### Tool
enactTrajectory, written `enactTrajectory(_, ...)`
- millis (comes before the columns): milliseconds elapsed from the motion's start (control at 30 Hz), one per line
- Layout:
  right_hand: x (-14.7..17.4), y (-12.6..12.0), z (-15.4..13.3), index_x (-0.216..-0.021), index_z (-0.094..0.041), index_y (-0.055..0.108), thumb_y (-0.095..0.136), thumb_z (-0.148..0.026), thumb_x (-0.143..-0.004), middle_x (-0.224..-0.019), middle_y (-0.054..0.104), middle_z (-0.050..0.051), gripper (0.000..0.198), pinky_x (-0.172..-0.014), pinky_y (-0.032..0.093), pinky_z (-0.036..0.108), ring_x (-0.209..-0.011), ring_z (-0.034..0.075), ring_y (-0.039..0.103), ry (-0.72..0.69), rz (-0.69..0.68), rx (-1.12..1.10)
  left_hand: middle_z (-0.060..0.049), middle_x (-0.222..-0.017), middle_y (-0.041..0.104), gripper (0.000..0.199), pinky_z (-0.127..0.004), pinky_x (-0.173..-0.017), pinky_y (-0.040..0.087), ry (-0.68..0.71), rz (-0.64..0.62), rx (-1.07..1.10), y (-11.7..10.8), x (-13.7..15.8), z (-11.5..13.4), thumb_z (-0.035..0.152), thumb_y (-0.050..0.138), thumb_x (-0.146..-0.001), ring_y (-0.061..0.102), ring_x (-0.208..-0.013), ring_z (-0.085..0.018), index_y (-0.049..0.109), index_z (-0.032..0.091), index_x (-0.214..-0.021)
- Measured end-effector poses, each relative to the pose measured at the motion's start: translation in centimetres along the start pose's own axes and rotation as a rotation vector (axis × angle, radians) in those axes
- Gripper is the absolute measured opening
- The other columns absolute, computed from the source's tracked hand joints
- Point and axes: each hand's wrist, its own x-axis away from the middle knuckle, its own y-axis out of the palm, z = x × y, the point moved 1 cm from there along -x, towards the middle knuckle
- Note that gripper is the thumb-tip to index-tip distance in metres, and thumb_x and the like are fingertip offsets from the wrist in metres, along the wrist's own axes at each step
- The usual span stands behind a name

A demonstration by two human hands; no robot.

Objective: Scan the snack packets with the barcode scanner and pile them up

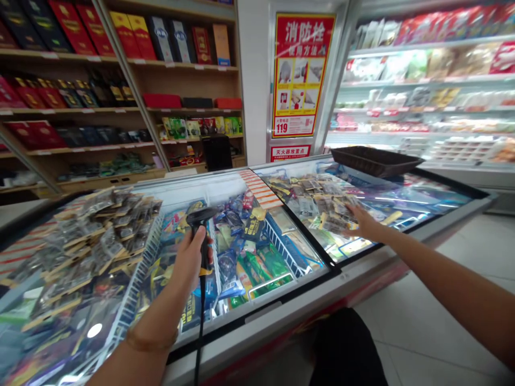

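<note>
At left, a heap of packets (100, 236) lies loose on the freezer (289, 316). Next, the left hand (187, 254) wraps its fingers round a scanner (201, 217) above the goods. Farther right, the right hand (362, 222) is at a second heap (317, 195); blur hides whether its fingers grip a packet. The scanner is already in hand; both heaps look unsorted, with no packet visibly lifted clear.

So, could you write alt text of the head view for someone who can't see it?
A left hand grips a corded scanner over a freezer of bags, while the right hand is on or just over packets piled on its glass. Behind stand boxes on shelves and a red poster.
</note>
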Motion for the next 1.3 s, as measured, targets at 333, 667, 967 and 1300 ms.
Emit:
enactTrajectory(333,-4.7,2.2,-11.3,-0.166,-0.021,0.025,0.063,-0.086,-0.071,-0.168,0.024,0.025,0.121,-0.118,0.033,0.059,-0.153,0.048,0.028,0.161,-0.151,-0.026,0.005,-0.056,0.057,0.053,-0.021,-0.036,0.036,0.007,-0.043,-0.057,-0.3,0.0,-0.8,0.069,0.071,-0.070,0.049,-0.038,-0.010,0.054,0.021,-0.085)
enactTrajectory(667,-3.5,1.0,-11.7,-0.131,-0.031,0.070,0.065,-0.062,-0.088,-0.166,0.036,0.013,0.054,-0.115,0.025,0.066,-0.155,0.049,0.018,-0.240,-0.013,0.187,0.005,-0.062,0.058,0.061,-0.023,-0.035,0.036,0.032,-0.034,-0.001,-0.1,-0.1,-1.0,0.072,0.075,-0.063,0.049,-0.038,-0.010,0.056,0.020,-0.090)
enactTrajectory(967,-3.4,-0.8,-13.4,-0.121,-0.024,0.068,0.073,-0.055,-0.084,-0.132,0.066,0.016,0.048,-0.102,0.043,0.055,-0.128,0.041,0.054,-0.271,-0.076,0.180,0.005,-0.065,0.059,0.061,-0.023,-0.037,0.036,0.079,-0.049,0.043,-0.3,-0.4,-1.2,0.072,0.077,-0.065,0.049,-0.039,-0.008,0.055,0.020,-0.089)
enactTrajectory(1300,-5.2,-4.0,-20.2,-0.127,-0.021,0.056,0.080,-0.041,-0.075,-0.109,0.076,0.010,0.061,-0.084,0.055,0.039,-0.094,0.029,0.072,-0.255,-0.229,-0.328,0.005,-0.069,0.059,0.057,-0.022,-0.036,0.037,0.088,-0.059,0.070,0.0,-0.5,-1.7,0.070,0.075,-0.068,0.050,-0.040,-0.008,0.052,0.021,-0.087)
